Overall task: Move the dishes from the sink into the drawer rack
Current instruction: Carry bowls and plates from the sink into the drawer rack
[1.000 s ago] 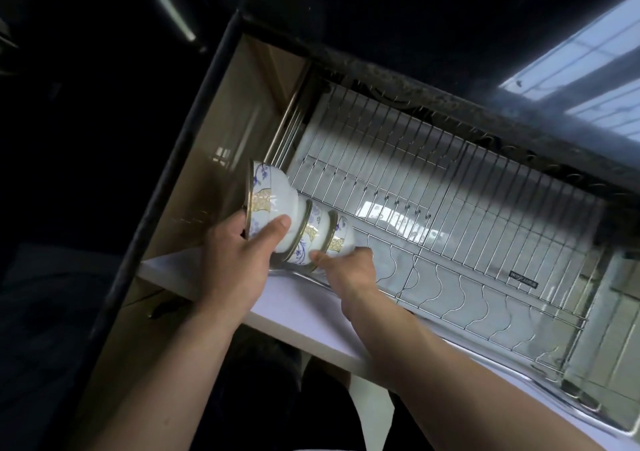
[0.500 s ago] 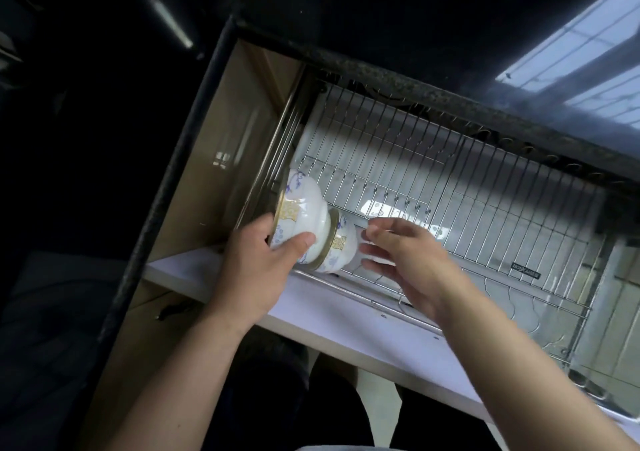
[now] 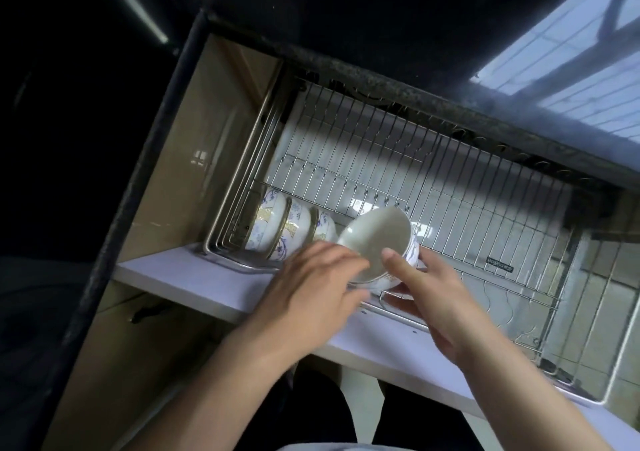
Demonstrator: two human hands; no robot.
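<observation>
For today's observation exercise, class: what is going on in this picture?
A person is loading bowls into a wire drawer rack. Three patterned bowls already stand on edge at the rack's left end. The right hand grips a fourth bowl, tilted with its opening towards the camera, just right of that row. The left hand is at the bowl's near rim; whether it grips is unclear.

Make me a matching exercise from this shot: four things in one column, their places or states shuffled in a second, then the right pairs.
Things
1. tilted bowl
2. three racked bowls
3. left hand
4. wire rack

States
A. standing on edge at the rack's left end
B. held in the right hand, inside facing the camera
C. bare of dishes on its right side
D. fingers at the bowl's near rim

Pairs: 1-B, 2-A, 3-D, 4-C
</observation>
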